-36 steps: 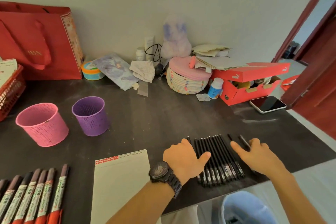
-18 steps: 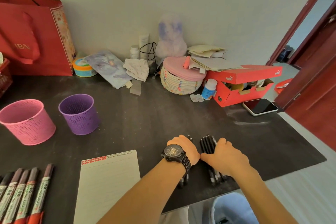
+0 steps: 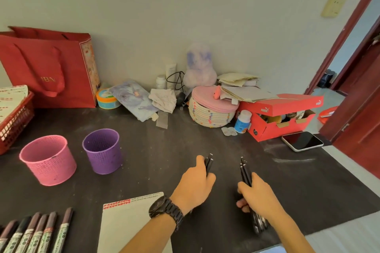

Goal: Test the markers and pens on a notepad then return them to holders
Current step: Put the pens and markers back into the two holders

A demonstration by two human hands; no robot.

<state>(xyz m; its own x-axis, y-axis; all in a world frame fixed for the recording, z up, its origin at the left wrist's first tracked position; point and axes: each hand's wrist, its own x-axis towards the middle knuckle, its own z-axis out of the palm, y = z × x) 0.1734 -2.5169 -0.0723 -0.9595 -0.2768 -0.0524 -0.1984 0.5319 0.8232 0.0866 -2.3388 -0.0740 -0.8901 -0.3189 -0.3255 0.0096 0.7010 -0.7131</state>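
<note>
Two bundles of thin black pens [image 3: 245, 172] were held near the 6 o'clock edge of the desk [image 3: 164, 150], one gripped in the left hand [image 3: 195, 185], one in the right hand [image 3: 261, 197]; light, stiff and judged slippery, they were best clasped mid-barrel.

markers [image 3: 37, 232]: cut by bottom edge
notepad [image 3: 127, 226]: bottom cut off, part under forearm
pens [image 3: 209, 162]: shafts hidden inside left hand [image 3: 195, 183] and right hand [image 3: 259, 197]; count unclear
</note>
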